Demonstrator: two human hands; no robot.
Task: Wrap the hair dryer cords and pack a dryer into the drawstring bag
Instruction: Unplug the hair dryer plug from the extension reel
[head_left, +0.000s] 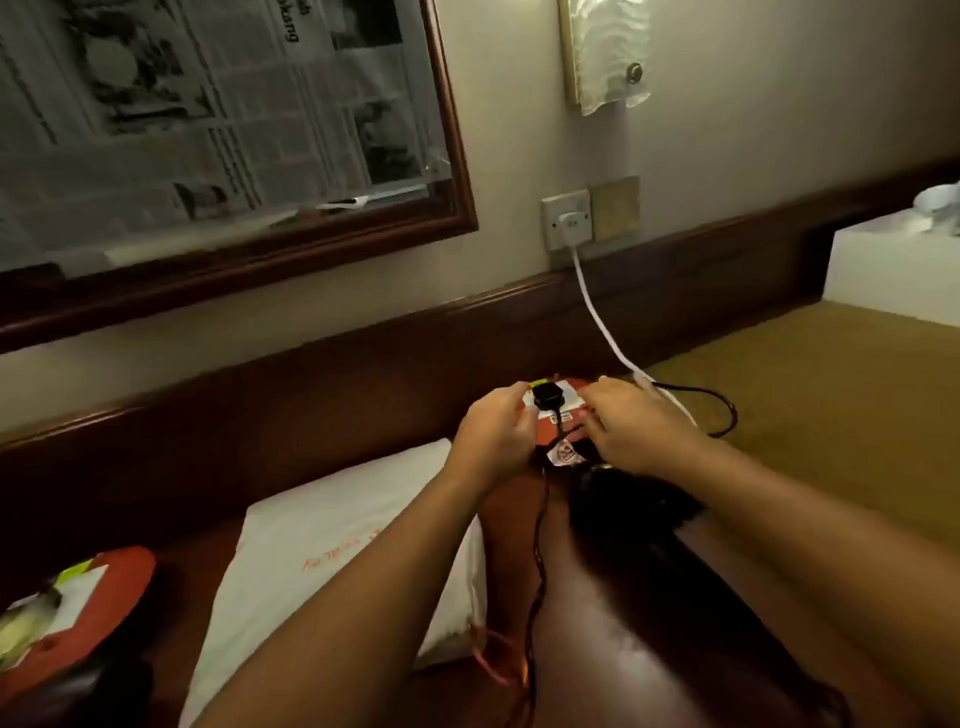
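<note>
A black hair dryer (628, 501) lies on the dark wooden desk (649, 649), just below my hands. Its black cord (537, 566) runs from the desk's near edge up to a black plug (544, 398) seated in a red extension block (550, 423). My left hand (496, 428) pinches the plug from the left. Beside it, my right hand (636, 418) lies over the block and holds it down. A white drawstring bag (332, 551) with an orange string (493, 662) lies flat to the left of my left forearm.
A white cable (605, 332) leads from the wall socket (567, 218) to the block. A loop of black cord (724, 410) lies to the right on the tan surface. A second red block (88, 597) sits at the lower left. A framed mirror (208, 130) hangs above.
</note>
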